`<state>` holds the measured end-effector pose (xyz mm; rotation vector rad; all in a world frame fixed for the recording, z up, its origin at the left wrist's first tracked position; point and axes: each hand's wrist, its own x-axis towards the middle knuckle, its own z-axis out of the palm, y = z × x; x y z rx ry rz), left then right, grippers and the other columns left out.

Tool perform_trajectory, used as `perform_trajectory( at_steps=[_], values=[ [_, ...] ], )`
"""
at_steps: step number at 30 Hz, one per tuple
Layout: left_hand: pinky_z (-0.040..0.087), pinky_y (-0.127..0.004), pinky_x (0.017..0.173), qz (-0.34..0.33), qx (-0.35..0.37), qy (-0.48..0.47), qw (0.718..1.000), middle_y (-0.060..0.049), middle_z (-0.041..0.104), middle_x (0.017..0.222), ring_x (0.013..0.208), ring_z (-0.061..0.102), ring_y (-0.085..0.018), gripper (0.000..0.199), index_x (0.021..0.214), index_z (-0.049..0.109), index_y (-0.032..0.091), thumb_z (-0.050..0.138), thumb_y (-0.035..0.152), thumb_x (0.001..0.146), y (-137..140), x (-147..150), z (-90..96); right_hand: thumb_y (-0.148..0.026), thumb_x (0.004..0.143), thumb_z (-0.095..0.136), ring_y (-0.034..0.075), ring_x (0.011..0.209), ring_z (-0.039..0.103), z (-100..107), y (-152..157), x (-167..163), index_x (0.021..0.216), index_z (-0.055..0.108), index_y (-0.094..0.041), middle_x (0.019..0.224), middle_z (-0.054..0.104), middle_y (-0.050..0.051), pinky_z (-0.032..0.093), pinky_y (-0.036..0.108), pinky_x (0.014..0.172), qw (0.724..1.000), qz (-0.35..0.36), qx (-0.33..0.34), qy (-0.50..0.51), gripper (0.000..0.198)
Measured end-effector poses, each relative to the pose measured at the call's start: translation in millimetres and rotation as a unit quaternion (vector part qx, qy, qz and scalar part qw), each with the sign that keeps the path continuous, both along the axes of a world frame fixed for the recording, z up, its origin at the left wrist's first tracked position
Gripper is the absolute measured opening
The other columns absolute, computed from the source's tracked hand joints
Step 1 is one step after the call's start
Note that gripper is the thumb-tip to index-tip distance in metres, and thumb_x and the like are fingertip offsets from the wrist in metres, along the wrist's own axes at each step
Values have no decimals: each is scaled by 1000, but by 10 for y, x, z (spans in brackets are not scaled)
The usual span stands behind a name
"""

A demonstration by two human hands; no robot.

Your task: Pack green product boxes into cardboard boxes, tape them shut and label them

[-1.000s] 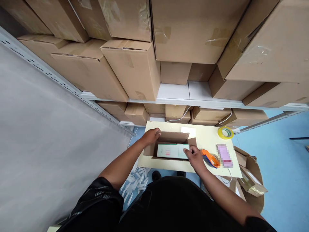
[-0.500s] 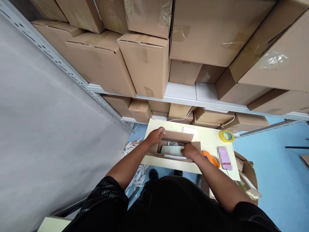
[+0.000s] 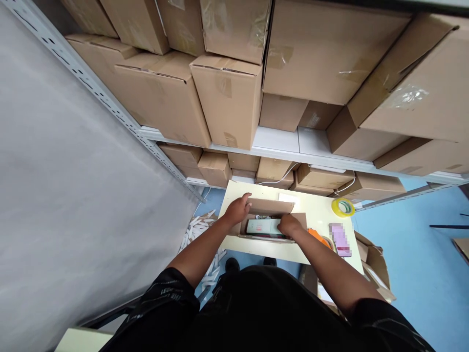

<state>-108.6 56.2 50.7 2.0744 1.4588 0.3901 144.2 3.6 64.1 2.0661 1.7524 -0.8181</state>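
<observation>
An open cardboard box [image 3: 271, 206] stands on the pale yellow table [image 3: 264, 249], its flaps folded out. My left hand [image 3: 237, 211] grips its far left corner by the flap, with one digit sticking up. Inside the box lies a pale green small carton [image 3: 262, 226] with faint reddish print. My right hand [image 3: 289, 226] reaches into the right end of the box, its fingers closed on the small carton's right end. Other contents show in part behind and below the small carton, too hidden to name.
A yellow tape roll [image 3: 343, 207], a phone-like item [image 3: 340, 239] and an orange tool [image 3: 317, 237] lie on the table's right. Shelves of cardboard boxes [image 3: 227, 102] rise ahead. White strips [image 3: 198, 230] litter the floor at left. An open carton [image 3: 379, 264] stands right.
The small carton has tilted and shifted slightly inside the box, and my right hand has moved with it. A digit of my left hand has lifted from the flap. My view has shifted slightly.
</observation>
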Motion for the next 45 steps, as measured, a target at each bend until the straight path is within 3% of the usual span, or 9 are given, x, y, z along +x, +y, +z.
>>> perform_trajectory(
  at_steps=[3, 7, 10, 12, 14, 28, 36, 42, 45],
  values=[
    [52, -38, 96, 1, 6, -4, 1000, -11, 74, 118, 110, 70, -27, 45, 145, 50, 21, 51, 30, 101, -5, 7, -1, -20, 79, 71, 31, 84, 77, 31, -14, 0, 100, 79, -9, 88, 77, 23, 57, 35, 69, 999, -27, -31, -6, 24],
    [52, -38, 94, 0, 3, -3, 1000, -12, 74, 116, 108, 70, -28, 44, 144, 51, 20, 50, 30, 101, -7, -4, -15, -19, 80, 70, 35, 110, 72, 142, -62, -103, 127, 68, -12, 125, 70, 25, 57, 40, 83, 999, -19, 2, -42, 48],
    [52, -38, 95, -2, 3, -9, 1000, -12, 74, 119, 110, 70, -28, 44, 144, 51, 20, 50, 30, 101, -8, -11, -26, -23, 73, 78, 36, 120, 66, 201, -94, -211, 141, 57, -21, 146, 57, 20, 56, 47, 92, 992, 114, 9, -58, 71],
    [52, -39, 97, 0, -1, -16, 1000, -12, 74, 121, 112, 70, -28, 44, 144, 51, 20, 51, 30, 101, -10, -13, -32, -21, 70, 80, 36, 119, 67, 199, -94, -262, 141, 58, -22, 148, 56, 19, 56, 48, 94, 978, 200, -24, -46, 74],
    [52, -39, 98, 0, -7, -22, 1000, -12, 73, 123, 114, 69, -28, 44, 144, 51, 21, 51, 29, 100, -13, -13, -40, -17, 72, 78, 38, 117, 68, 175, -81, -286, 140, 59, -19, 146, 57, 22, 56, 50, 94, 972, 227, -42, -43, 71],
    [52, -39, 99, 0, -5, -33, 999, -11, 73, 123, 113, 69, -27, 45, 143, 53, 21, 52, 29, 99, 10, -21, -62, -28, 71, 81, 27, 103, 71, 117, -145, -55, 131, 64, -19, 133, 66, 12, 53, 34, 90, 976, 214, 25, 27, 63],
    [52, -38, 98, -8, -6, -42, 999, -11, 73, 122, 113, 68, -27, 43, 141, 54, 22, 51, 32, 100, -5, 41, -93, -36, 70, 83, 27, 101, 69, 184, -147, 91, 122, 65, -20, 129, 65, 11, 50, 32, 82, 984, 165, 45, 43, 58],
    [52, -38, 98, 3, -9, -31, 999, -10, 73, 123, 110, 69, -26, 43, 142, 54, 22, 51, 33, 100, 17, 41, -117, -26, 73, 81, 27, 103, 70, -17, -71, -32, 132, 60, -20, 136, 62, 13, 50, 33, 85, 985, 163, 33, 48, 63],
    [51, -38, 98, 6, -2, -26, 1000, -10, 73, 121, 110, 68, -27, 43, 143, 53, 22, 50, 32, 101, 26, 47, -136, -22, 74, 83, 29, 111, 69, -72, -40, -110, 147, 51, -22, 149, 54, 16, 50, 35, 90, 983, 176, -10, 44, 80]
  ],
)
